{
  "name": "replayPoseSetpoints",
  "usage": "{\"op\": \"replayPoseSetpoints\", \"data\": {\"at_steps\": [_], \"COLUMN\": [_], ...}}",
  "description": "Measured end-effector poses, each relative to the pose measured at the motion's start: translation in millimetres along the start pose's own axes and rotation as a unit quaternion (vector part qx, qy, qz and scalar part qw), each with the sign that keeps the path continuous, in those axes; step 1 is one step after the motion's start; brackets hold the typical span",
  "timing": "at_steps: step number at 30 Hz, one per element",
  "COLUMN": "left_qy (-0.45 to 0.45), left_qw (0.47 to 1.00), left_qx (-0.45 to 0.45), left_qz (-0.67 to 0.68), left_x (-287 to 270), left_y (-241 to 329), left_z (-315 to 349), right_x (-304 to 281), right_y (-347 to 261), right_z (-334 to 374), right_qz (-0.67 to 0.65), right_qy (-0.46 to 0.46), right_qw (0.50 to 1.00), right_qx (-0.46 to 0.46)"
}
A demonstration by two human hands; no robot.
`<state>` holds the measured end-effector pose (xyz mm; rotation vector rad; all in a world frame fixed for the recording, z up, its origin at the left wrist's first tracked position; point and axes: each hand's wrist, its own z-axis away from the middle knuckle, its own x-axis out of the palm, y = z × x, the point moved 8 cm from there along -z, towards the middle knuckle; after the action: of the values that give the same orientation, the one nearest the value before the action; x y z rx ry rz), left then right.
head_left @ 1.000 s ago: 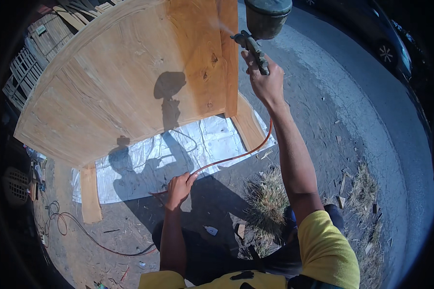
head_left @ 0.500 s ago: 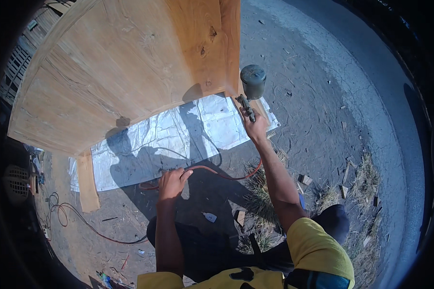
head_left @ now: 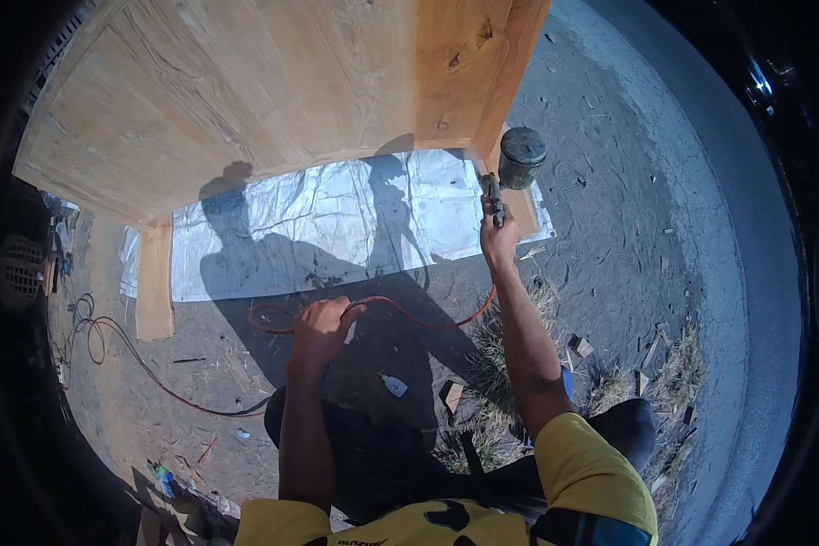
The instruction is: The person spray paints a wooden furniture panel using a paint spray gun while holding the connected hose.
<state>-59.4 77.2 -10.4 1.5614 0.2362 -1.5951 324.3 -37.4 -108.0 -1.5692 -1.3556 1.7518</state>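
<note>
My right hand [head_left: 500, 241] is closed round a spray gun [head_left: 492, 202] with a dark, scuffed paint cup [head_left: 522, 160] attached. The gun's tip points at the lower right corner of a large wooden panel [head_left: 273, 82], and a faint haze shows in front of it. Most of the panel is pale and matt; a strip on its right side is darker orange-brown. My left hand [head_left: 321, 328] is closed on a reddish-orange air hose [head_left: 419, 320], held low in front of me. From there the hose loops right towards my right forearm.
A silver sheet [head_left: 291, 218] lies beneath the panel, whose pale wooden leg [head_left: 156, 287] stands at left. More hose [head_left: 155, 382] trails across the dirt. A small white bottle [head_left: 394, 386], wood offcuts [head_left: 451, 396] and grass tufts lie nearby. A paved road [head_left: 728, 237] curves along the right.
The view has shifted, so the panel and sheet sit higher in the picture. My right hand and the spray gun appear slightly farther right, still by the panel's corner. Both grips are unchanged.
</note>
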Motion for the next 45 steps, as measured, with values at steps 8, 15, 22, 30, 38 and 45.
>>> {"op": "replayPoseSetpoints", "data": {"at_steps": [8,15,22,30,38,45], "left_qy": [0.082,0.06,0.037,0.015,0.008,0.032], "left_qw": [0.996,0.994,0.991,0.989,0.992,0.998], "left_qx": [-0.018,-0.083,-0.116,-0.14,-0.123,-0.048], "left_qz": [0.01,0.039,0.052,0.033,0.013,-0.008], "left_x": [-19.6,-28.9,-29.8,-27.7,-26.5,-10.8], "left_y": [-44.4,-72.6,-92.2,-104.4,-94.2,-74.4], "left_z": [30.6,45.3,58.3,52.1,43.1,20.2], "right_x": [71.8,127.9,181.6,211.6,115.4,65.2], "right_y": [-53.7,-87.2,-126.5,-123.7,-61.0,-60.6], "right_z": [53.1,84.2,121.7,128.9,85.7,43.6], "right_qz": [-0.059,-0.06,-0.067,-0.034,-0.063,0.037], "right_qy": [-0.064,-0.094,-0.145,-0.184,-0.024,-0.051], "right_qw": [0.995,0.99,0.981,0.974,0.998,0.997], "right_qx": [-0.044,-0.086,-0.111,-0.126,-0.023,-0.053]}}
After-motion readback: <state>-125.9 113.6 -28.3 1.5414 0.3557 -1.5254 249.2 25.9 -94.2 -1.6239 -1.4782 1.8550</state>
